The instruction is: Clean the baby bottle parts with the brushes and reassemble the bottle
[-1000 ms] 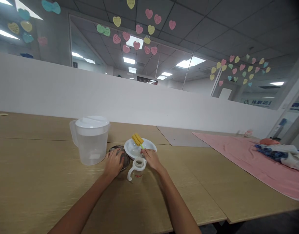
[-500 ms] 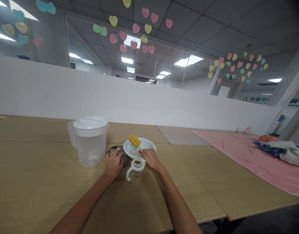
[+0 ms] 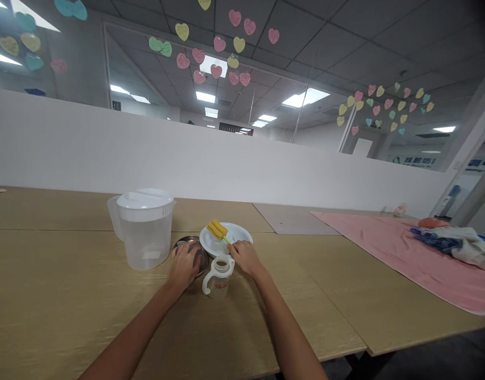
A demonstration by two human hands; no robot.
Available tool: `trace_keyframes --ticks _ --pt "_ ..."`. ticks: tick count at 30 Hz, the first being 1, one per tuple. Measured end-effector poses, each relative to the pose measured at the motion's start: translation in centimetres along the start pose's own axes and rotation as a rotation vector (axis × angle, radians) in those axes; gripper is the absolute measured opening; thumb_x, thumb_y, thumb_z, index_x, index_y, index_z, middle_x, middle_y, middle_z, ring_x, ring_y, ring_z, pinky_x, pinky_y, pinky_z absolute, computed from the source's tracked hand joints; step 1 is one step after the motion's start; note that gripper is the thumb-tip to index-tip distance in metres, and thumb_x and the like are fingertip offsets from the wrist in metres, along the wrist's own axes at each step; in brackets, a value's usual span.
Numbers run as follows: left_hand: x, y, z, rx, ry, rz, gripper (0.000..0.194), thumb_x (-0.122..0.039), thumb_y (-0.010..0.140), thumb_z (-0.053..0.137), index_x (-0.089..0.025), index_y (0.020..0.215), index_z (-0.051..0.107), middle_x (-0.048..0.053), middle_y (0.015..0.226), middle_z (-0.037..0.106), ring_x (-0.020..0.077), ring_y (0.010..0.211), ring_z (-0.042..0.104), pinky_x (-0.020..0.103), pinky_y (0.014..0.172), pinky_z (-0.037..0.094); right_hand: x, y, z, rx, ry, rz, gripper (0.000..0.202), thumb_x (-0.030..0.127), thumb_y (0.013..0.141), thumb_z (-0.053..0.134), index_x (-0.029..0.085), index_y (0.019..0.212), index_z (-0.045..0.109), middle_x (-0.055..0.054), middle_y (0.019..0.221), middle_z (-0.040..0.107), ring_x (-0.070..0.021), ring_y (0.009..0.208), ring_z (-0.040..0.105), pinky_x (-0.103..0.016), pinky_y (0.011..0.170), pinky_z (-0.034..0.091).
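Observation:
My right hand [image 3: 243, 255] is closed around the green handle of a yellow sponge brush [image 3: 217, 229]. The brush's head is over a white bowl [image 3: 242, 233]. My left hand [image 3: 184, 264] lies over a shiny metal bowl [image 3: 205, 259], its fingers spread and reaching inside. Whatever is under those fingers is hidden. Between my wrists a clear baby bottle [image 3: 219, 285] with a white collar and curved handle stands upright without a cap, close in front of both bowls. Red print shows on its side.
Left of my hands stands a lidded clear pitcher [image 3: 147, 240] holding some water. A pink cloth [image 3: 388, 253] covers the right of the table, with a pile of folded fabric [image 3: 459, 243] on it. A low white wall [image 3: 226, 163] runs along the back.
Both hands stay nearly where they were, with the brush still in the right one. The whole view has shifted slightly.

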State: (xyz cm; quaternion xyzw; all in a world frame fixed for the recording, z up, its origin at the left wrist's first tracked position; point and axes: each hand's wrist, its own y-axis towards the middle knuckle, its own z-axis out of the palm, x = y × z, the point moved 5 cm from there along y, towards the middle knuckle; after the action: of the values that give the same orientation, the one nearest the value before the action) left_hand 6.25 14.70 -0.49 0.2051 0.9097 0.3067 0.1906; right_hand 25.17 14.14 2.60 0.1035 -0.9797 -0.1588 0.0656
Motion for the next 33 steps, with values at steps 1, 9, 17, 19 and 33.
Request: trace_keyframes --ticks 1,9,17,19,33 --pt "-0.01 -0.01 0.0 0.005 0.0 0.004 0.028 -0.024 0.085 0.04 -0.019 0.099 0.063 0.011 0.117 0.059 0.0274 0.109 0.051 0.045 0.092 0.036 -0.05 0.0 0.01 0.013 -0.006 0.005 0.05 0.038 0.095 0.025 0.015 0.084 0.068 -0.011 0.091 0.069 -0.0187 0.089 0.06 -0.027 0.08 0.032" --pt "0.04 -0.17 0.07 -0.023 -0.003 0.037 0.026 -0.025 0.085 0.041 -0.02 0.097 0.064 0.009 0.114 0.06 0.0262 0.106 0.053 0.045 0.09 0.037 0.03 -0.04 -0.09 0.091 0.041 0.017 0.054 0.043 0.095 0.022 0.017 0.088 0.069 -0.01 0.094 0.069 -0.0187 0.093 0.06 -0.028 0.085 0.03" --pt "-0.08 -0.11 0.08 0.009 -0.008 0.005 0.023 -0.022 0.084 0.044 -0.02 0.096 0.064 0.008 0.112 0.061 0.0246 0.104 0.053 0.044 0.091 0.037 0.25 -0.08 -0.54 0.146 0.023 0.067 0.062 0.052 0.093 0.02 0.011 0.087 0.068 -0.015 0.089 0.069 -0.0213 0.09 0.061 -0.029 0.085 0.031" --pt "-0.11 -0.11 0.07 0.011 -0.005 0.003 0.023 -0.022 0.084 0.044 -0.02 0.096 0.063 0.007 0.112 0.061 0.0245 0.104 0.053 0.044 0.092 0.037 0.3 -0.04 -0.6 0.162 0.018 0.072 0.063 0.053 0.092 0.02 0.011 0.088 0.068 -0.016 0.09 0.069 -0.0224 0.09 0.061 -0.03 0.085 0.031" --pt "-0.22 -0.14 -0.03 0.02 -0.035 0.0 0.022 -0.02 0.083 0.045 -0.021 0.095 0.063 0.006 0.109 0.062 0.0236 0.102 0.053 0.043 0.093 0.035 0.48 0.4 -0.29 0.26 0.011 0.09 0.075 0.057 0.091 0.011 0.011 0.091 0.069 -0.016 0.095 0.069 -0.0239 0.096 0.06 -0.032 0.09 0.03"
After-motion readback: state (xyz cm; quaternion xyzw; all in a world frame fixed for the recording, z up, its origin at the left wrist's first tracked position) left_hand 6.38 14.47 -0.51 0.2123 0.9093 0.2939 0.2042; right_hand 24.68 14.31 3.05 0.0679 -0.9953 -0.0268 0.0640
